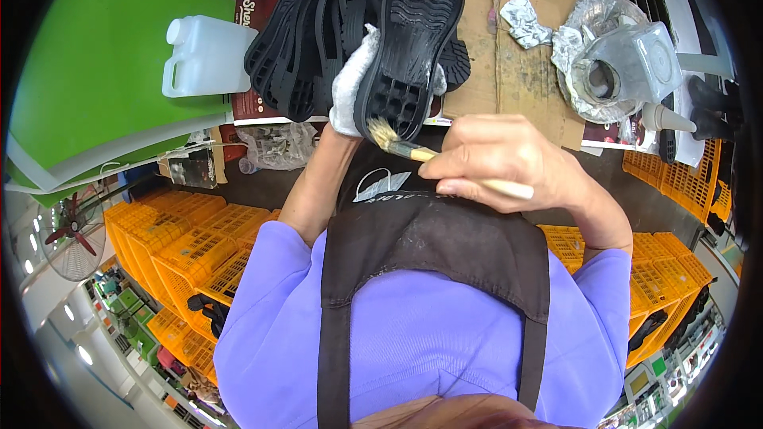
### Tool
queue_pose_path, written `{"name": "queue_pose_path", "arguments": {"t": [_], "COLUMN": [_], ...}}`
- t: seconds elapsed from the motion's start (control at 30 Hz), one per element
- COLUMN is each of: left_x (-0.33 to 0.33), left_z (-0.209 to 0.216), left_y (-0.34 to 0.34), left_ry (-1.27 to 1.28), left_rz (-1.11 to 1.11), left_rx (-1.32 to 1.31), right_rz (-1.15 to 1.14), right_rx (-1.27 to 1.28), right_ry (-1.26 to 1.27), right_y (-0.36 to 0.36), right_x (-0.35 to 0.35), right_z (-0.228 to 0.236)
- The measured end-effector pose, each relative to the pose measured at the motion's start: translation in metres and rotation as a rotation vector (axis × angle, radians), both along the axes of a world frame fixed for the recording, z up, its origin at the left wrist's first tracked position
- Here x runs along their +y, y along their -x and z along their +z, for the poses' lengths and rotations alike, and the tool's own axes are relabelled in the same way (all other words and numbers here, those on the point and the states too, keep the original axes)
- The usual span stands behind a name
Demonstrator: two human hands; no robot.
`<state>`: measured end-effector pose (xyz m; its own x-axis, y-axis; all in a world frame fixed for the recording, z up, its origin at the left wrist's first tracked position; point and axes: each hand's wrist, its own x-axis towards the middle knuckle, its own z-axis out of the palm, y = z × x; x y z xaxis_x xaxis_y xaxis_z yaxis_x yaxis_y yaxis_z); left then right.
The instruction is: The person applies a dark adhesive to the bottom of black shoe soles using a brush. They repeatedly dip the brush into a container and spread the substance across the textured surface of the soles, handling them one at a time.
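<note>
In a white glove, my left hand (pixel 354 83) grips a black shoe sole (pixel 415 28) from beneath, with fingertips showing at its right edge. The sole's hollow inner side faces up, with a wavy pattern toward the toe and square cells at the heel. My bare right hand (pixel 497 159) is closed around the pale handle of a paintbrush (pixel 413 151). Its light bristles touch the heel end of the sole. Several more black soles (pixel 310 40) stand in a leaning row just left of the held one.
A white plastic jug (pixel 208 56) stands at the left by a green panel (pixel 111 63). Stained cardboard (pixel 528 71) covers the bench at right. Beyond it sit a clear plastic container (pixel 640 59) and crumpled foil (pixel 568 59). Orange crates (pixel 191 238) are stacked on both sides.
</note>
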<state>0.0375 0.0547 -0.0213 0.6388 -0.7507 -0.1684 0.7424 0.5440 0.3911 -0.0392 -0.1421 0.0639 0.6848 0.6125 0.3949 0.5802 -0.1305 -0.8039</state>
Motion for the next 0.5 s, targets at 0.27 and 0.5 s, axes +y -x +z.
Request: {"name": "queue_pose_path", "arguments": {"t": [0.27, 0.5], "left_x": [-0.003, 0.005], "left_z": [0.029, 0.028], "left_y": [0.012, 0.023], "left_ry": [-0.423, -0.271], "left_rz": [-0.015, 0.043], "left_rx": [-0.512, -0.288], "right_rz": [-0.454, -0.703], "right_rx": [0.665, -0.074], "right_ry": [0.042, -0.024], "right_y": [-0.055, -0.087], "right_x": [-0.032, -0.054], "right_z": [0.009, -0.010]}}
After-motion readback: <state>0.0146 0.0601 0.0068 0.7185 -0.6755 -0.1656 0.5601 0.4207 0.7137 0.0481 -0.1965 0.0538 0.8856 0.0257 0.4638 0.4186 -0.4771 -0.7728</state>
